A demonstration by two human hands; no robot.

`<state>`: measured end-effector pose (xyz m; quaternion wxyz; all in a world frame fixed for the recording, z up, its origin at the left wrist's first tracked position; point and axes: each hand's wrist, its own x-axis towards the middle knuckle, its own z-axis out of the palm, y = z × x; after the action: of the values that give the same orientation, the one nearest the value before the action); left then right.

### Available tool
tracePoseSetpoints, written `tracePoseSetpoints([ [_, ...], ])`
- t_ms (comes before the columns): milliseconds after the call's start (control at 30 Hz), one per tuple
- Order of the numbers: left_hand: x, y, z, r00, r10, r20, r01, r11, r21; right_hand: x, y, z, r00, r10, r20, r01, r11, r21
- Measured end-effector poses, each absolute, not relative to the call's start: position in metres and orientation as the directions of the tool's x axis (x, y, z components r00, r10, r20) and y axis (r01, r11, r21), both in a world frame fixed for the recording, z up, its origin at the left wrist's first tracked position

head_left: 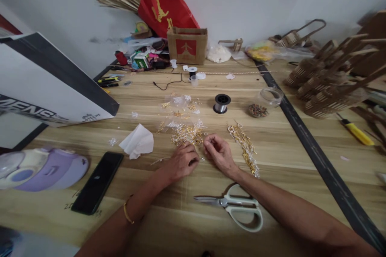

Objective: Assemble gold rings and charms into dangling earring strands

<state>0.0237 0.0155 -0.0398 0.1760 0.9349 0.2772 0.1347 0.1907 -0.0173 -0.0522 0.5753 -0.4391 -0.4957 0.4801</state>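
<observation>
White-handled scissors [233,204], on bench [286,156], nearest. Left hand [181,162]: fingers curled closed. Right hand [218,152]: fingers pinched, contents too small to tell. Both touch the near edge of the gold findings heap [187,134]. Wire spool [221,103] beyond.

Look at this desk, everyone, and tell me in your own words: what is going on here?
A person works bare-handed at a wooden table. The left hand and right hand curl close together beside a pile of small gold pieces; whether they hold anything is too small to tell. A strip of gold chains lies just right of them, scissors lie nearer the person, and a phone lies to the left.
</observation>
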Motion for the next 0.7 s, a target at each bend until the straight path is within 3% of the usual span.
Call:
tracePoseSetpoints([
  [467, 0.014, 0.031, -0.032, 0.739, 0.654, 0.162, 0.471, -0.673, 0.57, 0.191, -0.015, -0.051, 0.075, 0.988, 0.133, -0.091, 0.139, -0.986],
  [700, 0.018, 0.02, -0.036, 0.78, 0.608, 0.146, 0.492, -0.741, 0.458, 0.19, -0.016, -0.051, 0.062, 0.989, 0.131, -0.091, 0.137, -0.986],
])
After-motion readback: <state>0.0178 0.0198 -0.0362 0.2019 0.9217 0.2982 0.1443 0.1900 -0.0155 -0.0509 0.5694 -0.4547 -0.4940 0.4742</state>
